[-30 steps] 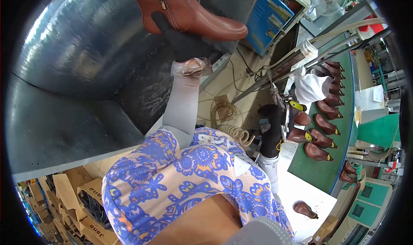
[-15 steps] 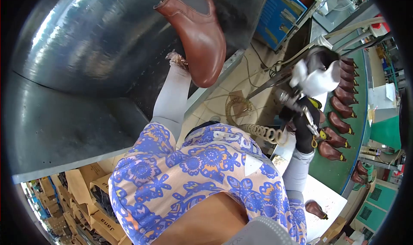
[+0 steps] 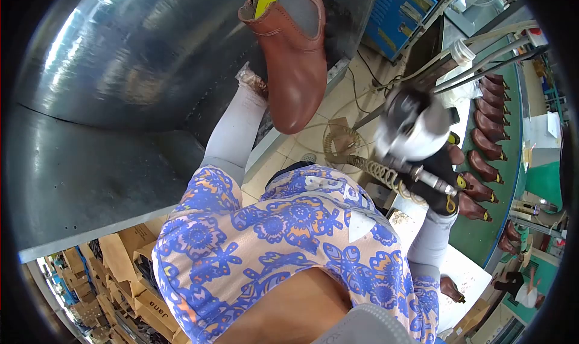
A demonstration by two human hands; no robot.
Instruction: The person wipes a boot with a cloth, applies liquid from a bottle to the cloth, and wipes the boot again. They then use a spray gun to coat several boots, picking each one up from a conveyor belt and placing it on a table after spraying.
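A brown leather ankle boot (image 3: pixel 295 81) with grey elastic side panels hangs toe down in front of a dark metal booth. A yellow piece shows in its top opening. My left hand (image 3: pixel 252 81), in a pale sleeve with crumpled, stained plastic at the wrist, is behind the boot and holds it up; its fingers are hidden. To the right, my right hand (image 3: pixel 437 181), black-gloved, is closed around a metal spray gun (image 3: pixel 429 178). Its dark and white cup (image 3: pixel 416 127) is blurred by motion. The gun is apart from the boot.
A coiled air hose (image 3: pixel 374 169) runs to the gun. On the green conveyor (image 3: pixel 464 235) stand several brown boots (image 3: pixel 487 130), and another boot (image 3: pixel 451 289) lies on a white surface. The metal booth (image 3: pixel 120 72) fills the left; cardboard boxes (image 3: pixel 129 265) are below it.
The boot has shifted right and slightly down and turned, showing more of the yellow piece. The spray gun's cup has moved left and down, closer to the boot.
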